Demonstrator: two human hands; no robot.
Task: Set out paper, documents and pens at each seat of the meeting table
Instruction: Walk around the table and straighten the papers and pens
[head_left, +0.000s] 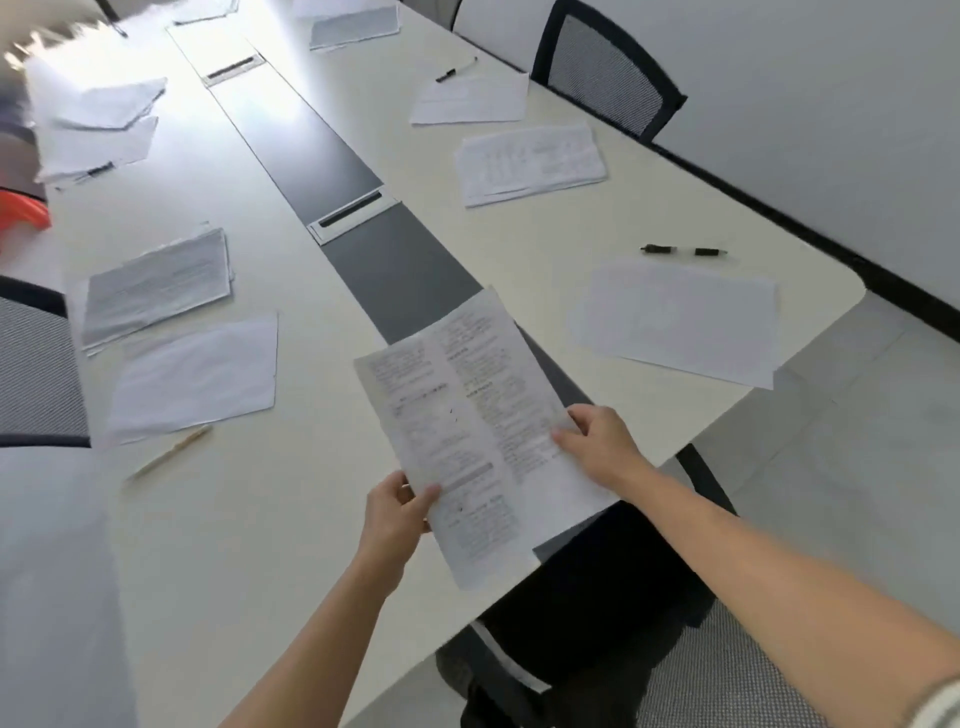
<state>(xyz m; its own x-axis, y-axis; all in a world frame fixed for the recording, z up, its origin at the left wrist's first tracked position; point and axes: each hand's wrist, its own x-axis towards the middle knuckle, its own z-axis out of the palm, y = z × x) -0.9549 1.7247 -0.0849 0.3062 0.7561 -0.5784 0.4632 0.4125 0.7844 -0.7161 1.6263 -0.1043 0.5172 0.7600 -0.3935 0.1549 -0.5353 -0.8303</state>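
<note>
From the head camera, the person stands at the near end of a long pale desk (249, 519) and holds a printed document (467, 426) over its end, above the dark central strip (395, 270). The left hand (397, 512) pinches the sheet's lower left edge, thumb on top and fingers (402, 493) closed under it; the right hand (602, 441) grips the right edge, its fingers (566, 434) pressed down on the paper. The sheet seems to be lifted rather than lying flat, though that is hard to tell. Most seats look already served. On the right side, the nearest place has blank paper (680, 322) with a dark pen (683, 251) just beyond it but no printed document, so the held sheet probably belongs there. Further along lie a printed stack (530, 161), more blank sheets (472, 101) and another pen (457, 70). On the left side, a blank sheet (197, 379) has a pale pen (171, 452) near it and a printed stack (156, 286) beside it; further paper (98, 130) with a dark pen (93, 170) lies beyond, washed out by glare. The far end is too bright and blurred to judge. The task appears close to finished, with this document left to place and the end seat perhaps still unserved.
</note>
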